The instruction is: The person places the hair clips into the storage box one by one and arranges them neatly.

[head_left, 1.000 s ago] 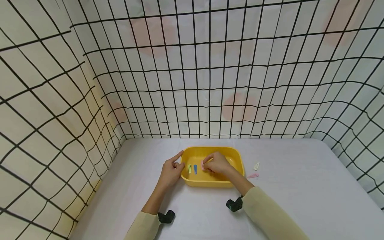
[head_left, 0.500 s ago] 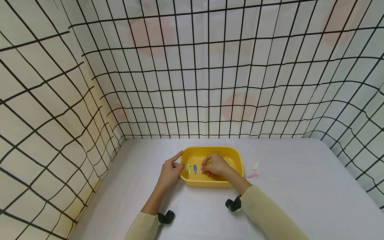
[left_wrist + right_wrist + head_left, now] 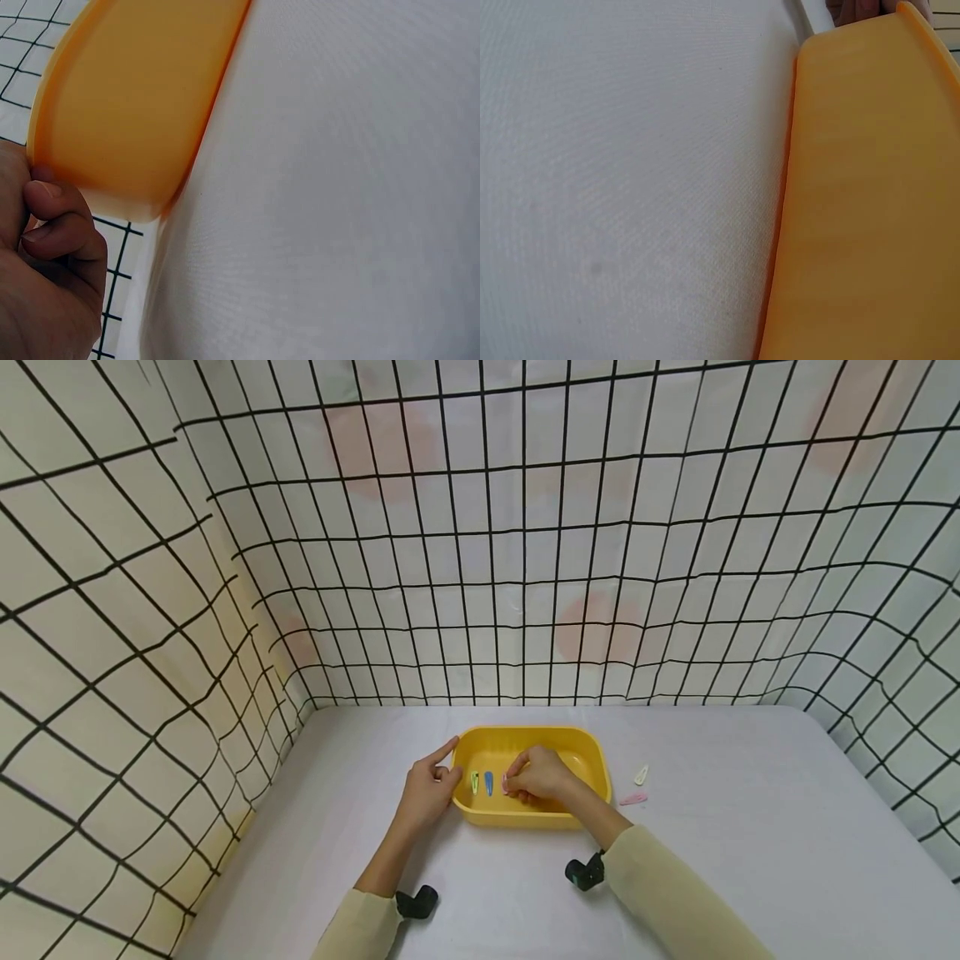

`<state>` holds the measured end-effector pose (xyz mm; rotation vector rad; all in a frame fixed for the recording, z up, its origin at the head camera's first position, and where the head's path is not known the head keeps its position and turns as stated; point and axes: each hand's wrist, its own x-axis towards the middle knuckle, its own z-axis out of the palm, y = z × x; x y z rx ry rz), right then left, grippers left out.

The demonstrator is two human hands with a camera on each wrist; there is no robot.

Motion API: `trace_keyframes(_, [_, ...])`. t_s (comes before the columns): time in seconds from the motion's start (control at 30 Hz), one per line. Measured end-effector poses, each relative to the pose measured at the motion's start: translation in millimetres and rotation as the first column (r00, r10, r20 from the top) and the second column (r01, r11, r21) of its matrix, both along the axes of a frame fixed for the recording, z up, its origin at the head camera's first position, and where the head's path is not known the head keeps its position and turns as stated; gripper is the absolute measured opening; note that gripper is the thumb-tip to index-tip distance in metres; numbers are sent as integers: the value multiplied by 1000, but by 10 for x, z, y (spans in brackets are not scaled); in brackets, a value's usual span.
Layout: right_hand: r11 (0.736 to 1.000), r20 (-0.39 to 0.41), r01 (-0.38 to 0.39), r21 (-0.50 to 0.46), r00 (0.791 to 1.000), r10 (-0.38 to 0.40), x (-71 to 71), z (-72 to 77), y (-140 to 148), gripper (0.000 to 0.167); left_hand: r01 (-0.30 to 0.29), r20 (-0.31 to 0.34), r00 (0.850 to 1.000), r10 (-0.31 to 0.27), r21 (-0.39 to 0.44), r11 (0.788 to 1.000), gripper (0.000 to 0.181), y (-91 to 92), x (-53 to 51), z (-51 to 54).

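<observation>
A yellow tray (image 3: pixel 480 818) rests on the white surface, its near wall filling much of both wrist views. My left hand (image 3: pixel 426 789) grips the tray's left rim; some of its fingers are curled in the left wrist view. Inside the tray, my right hand (image 3: pixel 543 772) pinches a pink hair clip (image 3: pixel 506 784), partly covered by the fingers. A blue hair clip (image 3: pixel 489 783) lies just left of it, and a yellow-green hair clip (image 3: pixel 475 782) farther left. The right wrist view does not show the right hand's fingers.
Outside the tray on the right lie a white hair clip (image 3: pixel 641 775) and another pink hair clip (image 3: pixel 633 798). Behind and at the sides rises a white backdrop with a black grid (image 3: pixel 525 582). Black wrist cameras sit on both forearms.
My right hand has shifted slightly left with the pink clip, which now stands more upright beside the blue one. The left hand keeps its place at the rim.
</observation>
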<state>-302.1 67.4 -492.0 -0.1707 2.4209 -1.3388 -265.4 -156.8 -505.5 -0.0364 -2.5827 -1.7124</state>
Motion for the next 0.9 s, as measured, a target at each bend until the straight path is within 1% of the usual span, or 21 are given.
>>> trace_keyframes(0.23, [1000, -13, 0, 14, 1000, 0, 21, -10, 12, 16, 6, -13, 1000, -6, -6, 1000, 54, 4, 2, -4])
trace_keyframes(0.4, [1000, -26, -9, -10, 1000, 9, 30, -29, 29, 16, 2, -12, 1000, -2, -9, 1000, 54, -3, 6, -15])
trace_keyframes(0.47, [1000, -36, -3, -20, 999, 2, 33, -22, 55, 17, -1, -12, 1000, 1, -13, 1000, 53, 2, 1, -15])
trace_keyframes(0.6, [999, -55, 21, -40, 998, -23, 30, 23, 134, 19, 2, -16, 1000, -3, -18, 1000, 53, 12, -4, -10])
trace_keyframes(0.7, [997, -58, 35, -66, 998, -39, 26, 68, 227, 20, -1, -6, 1000, 1, -13, 1000, 54, 17, -4, -6])
trace_keyframes(0.8, [994, -53, 32, -104, 998, -37, 27, 124, 337, 22, -7, 3, 1000, 7, -7, 1000, 54, 17, -4, -8])
trace_keyframes(0.9, [991, -82, 10, -132, 996, -21, 25, 192, 468, 25, -9, 3, 1000, 9, -3, 1000, 54, 15, -6, -10])
